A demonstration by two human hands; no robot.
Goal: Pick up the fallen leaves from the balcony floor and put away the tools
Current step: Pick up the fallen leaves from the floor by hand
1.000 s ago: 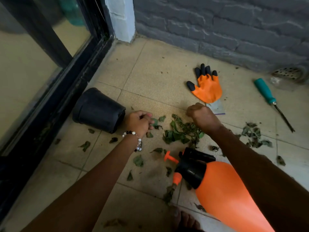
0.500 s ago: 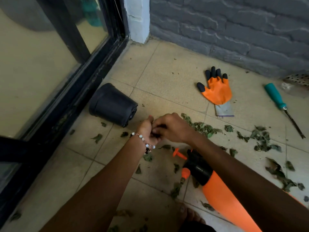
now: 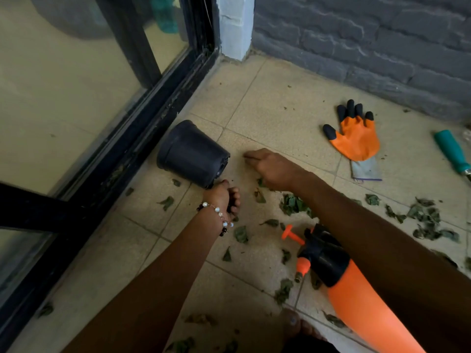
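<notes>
Lying sideways, pot (image 3: pixel 191 154) mouth faces hands (image 3: pixel 274 167).

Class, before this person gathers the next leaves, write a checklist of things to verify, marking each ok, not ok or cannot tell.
1. Leaves already in the left hand: cannot tell; its fingers are curled, contents hidden.
2. Right hand free to pick: ok; nothing visibly held.
3. Leaves within reach: ok; they lie beside the right wrist.
4. Black pot upright to receive leaves: not ok; it lies on its side.
5. Tools put away: not ok; glove, sprayer and teal-handled tool lie on the floor.
</notes>
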